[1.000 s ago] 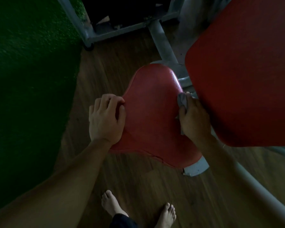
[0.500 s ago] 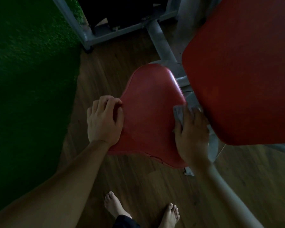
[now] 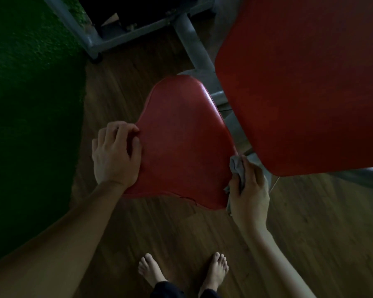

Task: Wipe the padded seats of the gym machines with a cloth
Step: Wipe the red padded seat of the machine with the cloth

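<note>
Two red pads: one seat (image 3: 181, 147), cracked at its near edge, and one larger pad (image 3: 306, 82). The left hand (image 3: 114, 155) grips the seat; the right hand (image 3: 250, 190) clutches one grey cloth (image 3: 237, 168).

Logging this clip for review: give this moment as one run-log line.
step: wiping red seat | right hand: grips cloth at its right edge | left hand: holds its left edge

A: Item one, padded seat (image 3: 181, 143)?
B: Red, faintly pebbled, one pale glint at the top edge. Back pad (image 3: 299, 82): same red.
A: Cloth (image 3: 238, 168)?
B: Plain grey.
A: Surroundings?
B: Floor (image 3: 310, 222): brown, wood-grain planks. Turf (image 3: 30, 104): dark green, speckled. Machine frame (image 3: 125, 35): grey. Trouser cuffs (image 3: 166, 289): dark.
</note>
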The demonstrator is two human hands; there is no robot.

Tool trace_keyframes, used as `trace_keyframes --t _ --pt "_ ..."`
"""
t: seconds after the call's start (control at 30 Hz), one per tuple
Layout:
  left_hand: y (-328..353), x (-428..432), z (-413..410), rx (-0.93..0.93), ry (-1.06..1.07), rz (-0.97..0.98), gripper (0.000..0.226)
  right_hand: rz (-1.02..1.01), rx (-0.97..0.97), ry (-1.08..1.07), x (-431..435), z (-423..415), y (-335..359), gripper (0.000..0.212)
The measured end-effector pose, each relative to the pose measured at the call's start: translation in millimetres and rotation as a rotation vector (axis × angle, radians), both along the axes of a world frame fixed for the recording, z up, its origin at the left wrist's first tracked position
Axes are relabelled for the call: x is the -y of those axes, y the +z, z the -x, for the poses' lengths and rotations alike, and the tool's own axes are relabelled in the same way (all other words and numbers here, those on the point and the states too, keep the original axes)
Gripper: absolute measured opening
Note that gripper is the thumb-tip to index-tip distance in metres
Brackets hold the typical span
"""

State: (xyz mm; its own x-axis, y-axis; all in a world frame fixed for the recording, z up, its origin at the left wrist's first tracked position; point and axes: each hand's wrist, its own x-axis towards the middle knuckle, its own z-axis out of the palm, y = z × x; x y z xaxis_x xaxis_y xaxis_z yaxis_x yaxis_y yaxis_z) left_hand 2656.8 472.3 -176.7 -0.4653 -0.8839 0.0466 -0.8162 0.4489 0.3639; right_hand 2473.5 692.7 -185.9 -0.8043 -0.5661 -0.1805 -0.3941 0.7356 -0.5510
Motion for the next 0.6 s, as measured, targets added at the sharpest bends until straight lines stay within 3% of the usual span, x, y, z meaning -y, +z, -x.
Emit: trace_keyframes --t 0.13,0.23,0.6 --pt "-0.6 0.4 -0.8 0.008 0.0 0.001 0.019 -0.042 0.027 -0.075 16.2 16.4 -9.7 0.049" --pt "-0.4 -0.3 -0.8 0.005 -0.002 0.008 0.019 -0.002 -0.001 -0.007 12.6 10.9 -4.8 0.051" --pt "-2.0 0.1 -0.6 -0.037 -0.001 0.008 0.019 0.0 -0.315 0.226 26.0 -24.0 0.3 0.05"
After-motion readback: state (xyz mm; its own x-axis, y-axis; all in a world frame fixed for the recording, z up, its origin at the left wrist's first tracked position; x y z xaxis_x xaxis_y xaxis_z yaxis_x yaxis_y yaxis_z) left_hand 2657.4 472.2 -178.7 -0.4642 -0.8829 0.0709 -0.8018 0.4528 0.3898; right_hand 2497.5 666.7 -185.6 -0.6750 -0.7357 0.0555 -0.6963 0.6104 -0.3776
